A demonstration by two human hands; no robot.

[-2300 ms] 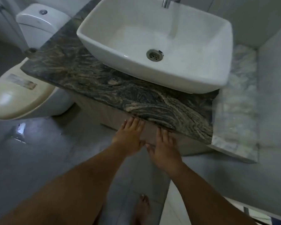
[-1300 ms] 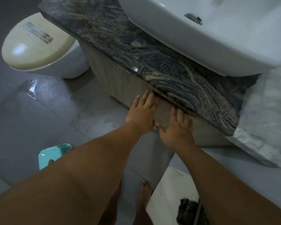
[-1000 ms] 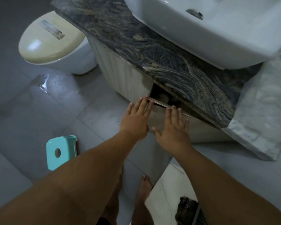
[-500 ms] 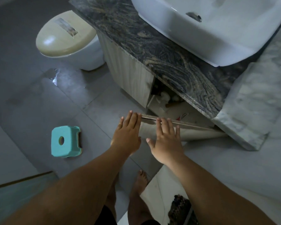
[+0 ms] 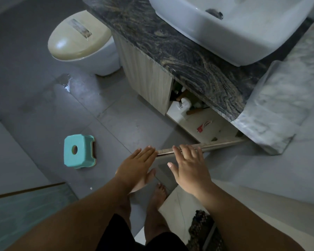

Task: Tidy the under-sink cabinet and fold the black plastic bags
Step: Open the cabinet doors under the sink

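Grey-tiled bathroom floor (image 5: 43, 109), dim light; only the head view to work from. Dark veined stone counter (image 5: 179, 57) carries a white basin (image 5: 234, 29); a toilet (image 5: 78, 38) sits off to the left of it, a teal step stool (image 5: 79, 151) on the tiles, well apart from the cabinet.

Under-sink cabinet (image 5: 149, 78): its right-hand door (image 5: 207, 146) is swung wide, seen edge-on as a thin strip running toward me. Interior exposed. I can make out a white pipe fitting (image 5: 184, 105), a brownish stick-like item beside it, and a red-and-white packet (image 5: 204, 125) lying on the pale cabinet floor. Black plastic bags: none I can pick out for certain; the darker back of the cabinet is too murky to read.

Left hand (image 5: 136, 165): fingers straight, flat, fingertips at the free end of the door edge, gripping nothing. Right hand (image 5: 189, 165): fingers spread and relaxed, laid over the door's top edge, not curled round it.

Judgement: opening step is nearly complete; sorting not begun. To finish it well I would let the door run to its stop with light flat-hand pressure, not force the hinge, then release both hands. The counter overhang hides most of the interior, so crouching low comes before reaching in. The stool is at hand for that. Watch the pipe fitting when pulling items out.
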